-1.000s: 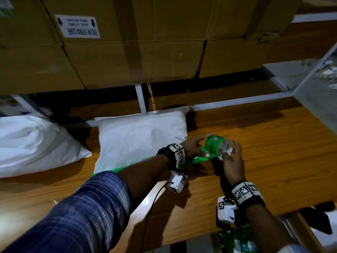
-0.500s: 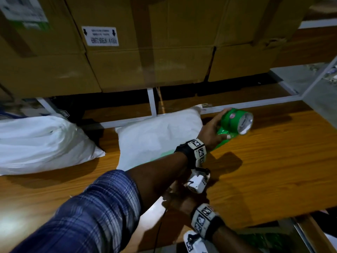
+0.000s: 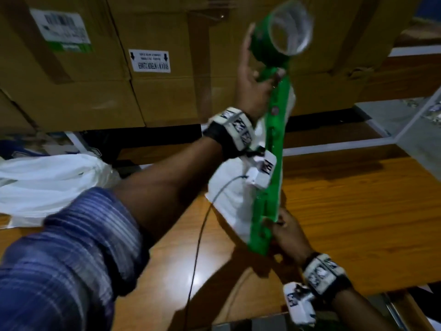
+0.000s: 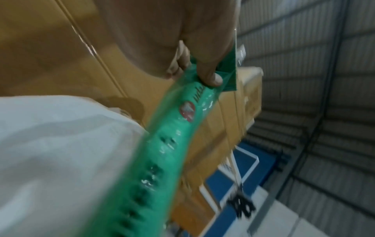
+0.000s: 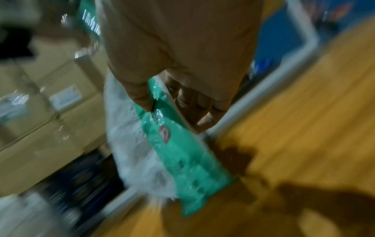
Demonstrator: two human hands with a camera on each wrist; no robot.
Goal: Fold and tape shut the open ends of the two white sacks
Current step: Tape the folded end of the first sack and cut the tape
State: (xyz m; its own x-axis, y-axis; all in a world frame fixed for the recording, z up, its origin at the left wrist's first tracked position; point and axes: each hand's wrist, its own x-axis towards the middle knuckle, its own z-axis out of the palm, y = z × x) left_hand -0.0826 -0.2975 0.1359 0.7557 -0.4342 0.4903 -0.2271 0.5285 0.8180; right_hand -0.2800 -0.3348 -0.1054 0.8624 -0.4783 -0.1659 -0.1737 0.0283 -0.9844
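Note:
My left hand (image 3: 257, 75) is raised high and grips a green tape roll (image 3: 274, 41). From the roll a long green tape strip (image 3: 269, 168) runs down along the edge of a white sack (image 3: 229, 187). My right hand (image 3: 284, 232) pinches the strip's lower end against that sack. In the left wrist view the thumb (image 4: 211, 78) presses the tape strip (image 4: 172, 144) beside the white sack (image 4: 61, 144). The right wrist view is blurred and shows fingers (image 5: 142, 99) pinching the tape (image 5: 182, 152) on the sack (image 5: 138, 152). A second white sack (image 3: 47, 182) lies at the left.
Large cardboard boxes (image 3: 155, 91) stacked on a white metal frame (image 3: 334, 146) stand close behind the sacks. The wooden table (image 3: 358, 223) stretches to the right, with its front edge just below my right wrist. A thin cable (image 3: 202, 235) hangs from my left wrist.
My left hand has swung the roll up and away, drawing out a long strip. My right hand has come out from under the left arm and holds the strip's lower end at the sack.

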